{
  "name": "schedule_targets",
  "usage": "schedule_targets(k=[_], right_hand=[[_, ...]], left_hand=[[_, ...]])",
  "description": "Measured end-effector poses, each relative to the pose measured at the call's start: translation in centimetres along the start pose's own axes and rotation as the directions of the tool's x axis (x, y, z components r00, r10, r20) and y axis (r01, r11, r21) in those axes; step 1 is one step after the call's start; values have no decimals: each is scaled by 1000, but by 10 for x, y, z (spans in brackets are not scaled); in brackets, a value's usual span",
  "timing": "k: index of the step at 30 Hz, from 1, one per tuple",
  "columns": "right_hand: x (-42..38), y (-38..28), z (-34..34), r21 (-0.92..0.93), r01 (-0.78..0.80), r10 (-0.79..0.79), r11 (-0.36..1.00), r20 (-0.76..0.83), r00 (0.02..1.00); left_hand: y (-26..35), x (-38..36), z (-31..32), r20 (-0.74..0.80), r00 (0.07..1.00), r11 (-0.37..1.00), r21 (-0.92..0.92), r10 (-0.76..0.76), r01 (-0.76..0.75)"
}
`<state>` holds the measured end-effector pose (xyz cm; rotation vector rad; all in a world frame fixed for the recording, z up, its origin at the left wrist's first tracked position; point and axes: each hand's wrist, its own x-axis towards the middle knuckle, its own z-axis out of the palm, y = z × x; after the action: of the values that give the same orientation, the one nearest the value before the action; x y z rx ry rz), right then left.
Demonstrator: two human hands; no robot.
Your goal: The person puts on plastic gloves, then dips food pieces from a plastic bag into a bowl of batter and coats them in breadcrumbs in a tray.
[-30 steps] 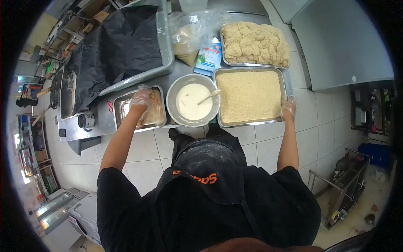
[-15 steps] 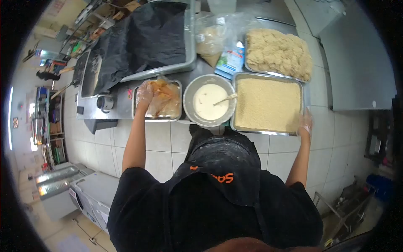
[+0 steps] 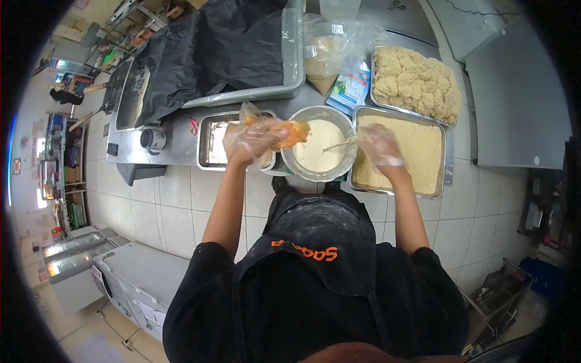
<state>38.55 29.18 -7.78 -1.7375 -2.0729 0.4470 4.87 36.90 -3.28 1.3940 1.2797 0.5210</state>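
My left hand (image 3: 251, 144), in a clear plastic glove, grips an orange, marinated-looking piece of meat (image 3: 293, 133) with clear plastic film about it. The piece reaches over the left rim of a round metal bowl (image 3: 290, 154) of white batter (image 3: 315, 148). A metal utensil (image 3: 339, 145) leans in the batter, its coated handle over the bowl's right rim. Close by that handle, my gloved right hand (image 3: 382, 146) is over a tray of fine crumbs (image 3: 417, 160), its fingers smeared by motion. Beneath my left hand lies a shallow metal tray (image 3: 206, 130).
A second tray of clumpy crumbs (image 3: 417, 85) stands at the back right, beside a blue-and-white packet (image 3: 351, 88) and a plastic bag of crumbs (image 3: 321, 63). Black sheeting (image 3: 236, 51) covers a large grey tub (image 3: 293, 66). Further left is a metal mug (image 3: 154, 139).
My left hand has lifted the orange piece from the metal tray and carried it right to the bowl. My right hand has left the crumb tray's right edge and moved left over the crumbs.
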Motion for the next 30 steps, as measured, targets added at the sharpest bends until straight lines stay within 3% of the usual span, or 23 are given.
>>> schedule_targets(k=[1, 2, 4, 6, 7, 9, 10, 12, 13, 15, 16, 17, 18, 19, 21, 22, 24, 26, 27, 28, 30], right_hand=[[8, -5, 6, -10, -9, 9, 1000, 0, 1000], [16, -5, 17, -14, 78, -77, 997, 53, 996], [24, 7, 46, -16, 159, -157, 987, 108, 982], [23, 17, 79, -206, 249, -238, 946, 81, 968], [22, 21, 88, -206, 246, -234, 947, 83, 969], [23, 16, 93, -361, 272, -196, 892, 233, 953], [22, 12, 91, -360, 269, -193, 894, 232, 953], [20, -3, 73, -390, 267, -137, 881, 330, 934], [15, -3, 72, -389, 263, -133, 883, 329, 935], [0, 4, 67, -249, 186, -178, 951, 56, 982], [-6, 8, 62, -247, 180, -172, 952, 55, 984], [-12, 11, 54, -227, 190, -190, 955, 25, 982], [-15, 11, 44, -209, 201, -207, 957, -6, 978], [-17, 9, 35, -208, 192, -198, 959, -6, 980], [-18, -2, 17, -332, 142, -160, 932, -26, 987], [-17, -3, 16, -330, 137, -154, 934, -26, 988], [-13, -4, 17, -228, 176, -167, 958, 61, 984], [-14, 4, 36, -213, 186, -181, 959, 45, 983], [-14, 7, 44, -201, 201, -198, 959, 32, 980], [-15, 9, 49, -201, 201, -198, 959, 33, 980], [-16, 12, 56, -160, 184, -197, 970, -73, 978]], left_hand=[[2, 8, 6, 71, 995, 978, 190, 75, -87], [4, 15, 12, 152, 979, 912, 366, 137, -184], [14, 21, 22, 165, 979, 910, 374, 123, -177], [18, 34, 28, 189, 975, 865, 501, -117, 7], [12, 39, 32, 193, 974, 866, 500, -119, 7], [-8, 49, 42, 85, 980, 808, 555, 182, -198], [-17, 52, 47, 89, 980, 807, 556, 181, -199], [-33, 55, 59, 88, 845, 493, 778, 528, -389], [-48, 57, 67, 93, 845, 491, 778, 527, -392], [-88, 62, 84, 145, 866, 399, 842, 479, -362], [-108, 62, 88, 152, 866, 398, 841, 477, -367], [-126, 59, 91, 263, 817, 434, 742, 513, -511], [-105, 44, 91, 362, 750, 460, 618, 554, -638], [-82, 28, 94, 381, 881, 484, 736, 280, -472], [-58, 16, 89, 392, 884, 559, 686, 254, -465], [-51, 13, 86, 394, 890, 630, 637, 232, -446], [-36, 22, 78, 427, 879, 613, 642, 214, -461], [-29, 34, 67, 334, 932, 610, 712, 141, -347], [-38, 40, 62, 295, 907, 614, 668, 302, -422], [-47, 46, 63, 295, 907, 614, 668, 302, -421], [-35, 46, 66, 97, 975, 598, 776, 202, -202]])
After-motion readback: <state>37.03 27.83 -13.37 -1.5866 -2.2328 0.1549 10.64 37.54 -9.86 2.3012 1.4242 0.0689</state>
